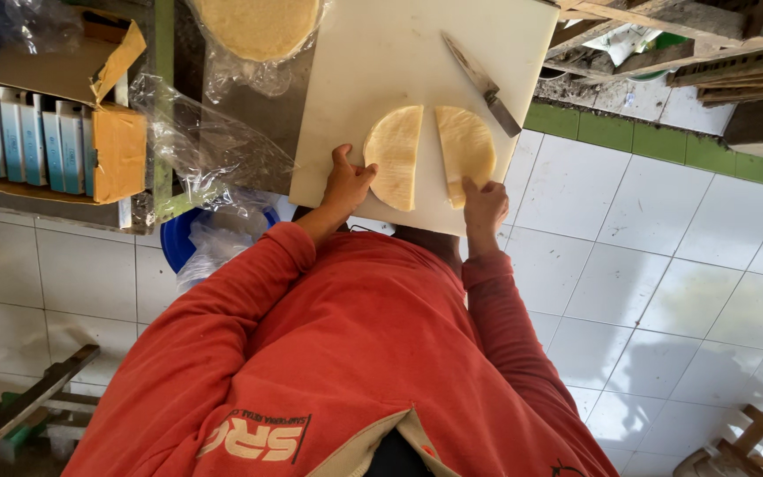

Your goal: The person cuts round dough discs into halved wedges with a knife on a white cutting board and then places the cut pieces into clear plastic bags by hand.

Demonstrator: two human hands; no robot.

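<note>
Halved flatbread stack point(430, 155), perhaps dough

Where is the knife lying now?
In the head view the knife lies on the white cutting board, at its right edge, beyond the right half of the cut flat round, apart from both hands.

Cutting board point(417, 53): white plastic, matt, smooth, under the fingers point(343, 159) of both hands.
Left half-round point(396, 155), touching the left fingers: pale yellow dough-like sheet, matt, finely grained.
Right half-round point(466, 146), touching the right fingers point(470, 185): same pale, matt stuff.
Knife point(483, 84), beyond the right fingers: dull grey metal blade, dark handle.
Bag point(196, 132), left of the left fingers: clear plastic film, crinkled, glossy.
Box point(108, 132), farther left: brown cardboard, matt, torn flap.
Sleeves point(249, 300): red knit cloth, matt.
Floor point(664, 265): white glazed tile, faintly glossy.
</note>
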